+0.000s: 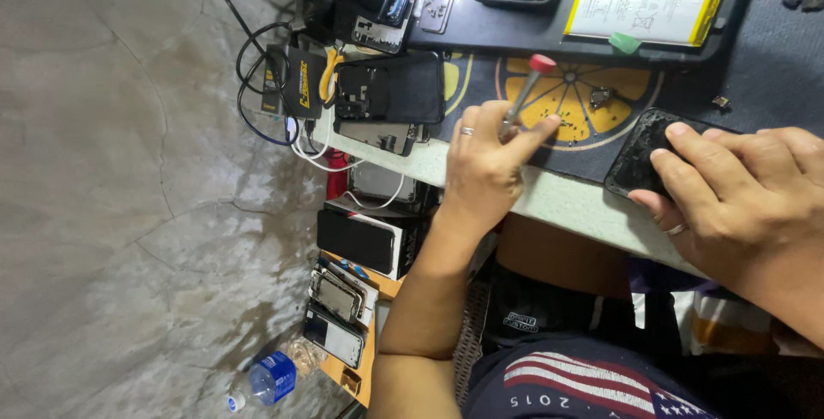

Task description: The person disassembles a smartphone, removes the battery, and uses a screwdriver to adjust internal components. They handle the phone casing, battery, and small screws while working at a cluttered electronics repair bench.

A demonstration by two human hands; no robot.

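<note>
The left hand [485,166] is pinching a red-capped screwdriver [524,93] in a tight grip, its tip hidden behind the fingers. The right hand [738,191] is pressing spread fingers on a dark phone [631,157] lying at the table [566,204] edge. Loose screws are dotting the yellow-patterned mat [592,106]; phone parts [390,93] and cables [257,84] are crowding the corner.

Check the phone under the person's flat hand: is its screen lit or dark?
Dark. The phone under the right hand shows only a black, scuffed surface, with no glow.
</note>
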